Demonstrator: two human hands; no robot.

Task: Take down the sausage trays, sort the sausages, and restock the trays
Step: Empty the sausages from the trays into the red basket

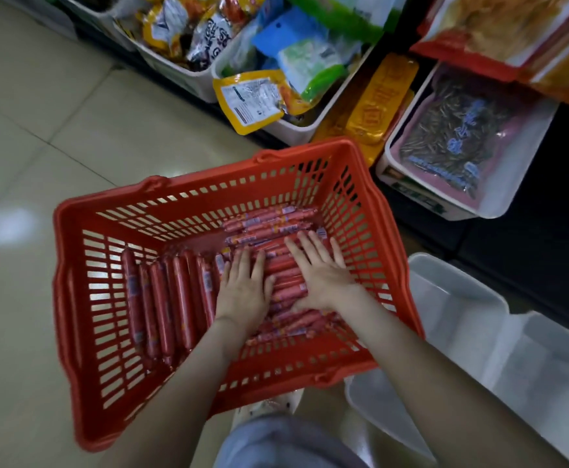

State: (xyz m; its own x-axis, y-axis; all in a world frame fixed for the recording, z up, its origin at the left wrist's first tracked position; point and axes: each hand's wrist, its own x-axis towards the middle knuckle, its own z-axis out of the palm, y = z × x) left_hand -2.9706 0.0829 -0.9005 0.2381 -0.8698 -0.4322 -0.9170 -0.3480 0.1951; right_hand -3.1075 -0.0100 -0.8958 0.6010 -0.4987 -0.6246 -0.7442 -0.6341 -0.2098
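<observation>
A red plastic basket (114, 211) stands on the floor and holds many red-wrapped sausages. Long sausages (161, 305) lie side by side in its left half. Shorter sausages (269, 224) are piled in the right half. My left hand (242, 288) lies flat on the pile near the middle, fingers straight. My right hand (320, 271) presses flat on the short sausages beside it, fingers spread. Two white trays (462, 319) sit on the floor to the right of the basket, nothing in them.
Low shelves at the top hold white bins of snack packets (252, 99), a bin of sunflower seeds (458, 140) and yellow packs (381, 99). Beige tiled floor (40, 136) spreads to the left. A white shoe (269, 405) shows below the basket.
</observation>
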